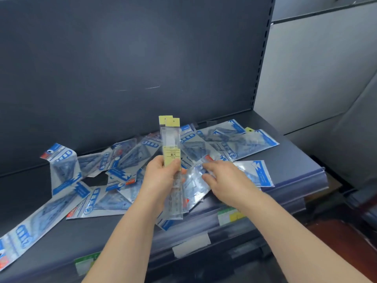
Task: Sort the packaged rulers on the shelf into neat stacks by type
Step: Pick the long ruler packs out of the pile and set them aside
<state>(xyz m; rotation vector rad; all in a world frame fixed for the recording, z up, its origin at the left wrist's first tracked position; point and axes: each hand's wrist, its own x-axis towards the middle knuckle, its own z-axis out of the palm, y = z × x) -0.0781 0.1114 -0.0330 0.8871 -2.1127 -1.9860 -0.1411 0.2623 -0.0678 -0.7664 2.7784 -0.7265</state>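
My left hand [161, 176] grips a small bundle of straight rulers [171, 144] in clear sleeves with yellow headers, held upright above the dark shelf [285, 158]. To its right, my right hand [220, 176] reaches forward with fingers spread loosely over clear blue-and-white packets [199, 180] and holds nothing. Several blue-and-white ruler-set packets [98, 199] lie scattered in a loose heap across the shelf. Another yellow-headed pack [249, 130] pokes out from under the packets at the back right.
The shelf's dark back panel [132, 64] rises behind the heap. A slotted upright [262, 58] marks the shelf's right end, with a grey wall [318, 68] beyond. Price-label strips [230, 217] run along the front edge. One long packet [30, 231] hangs toward the left front.
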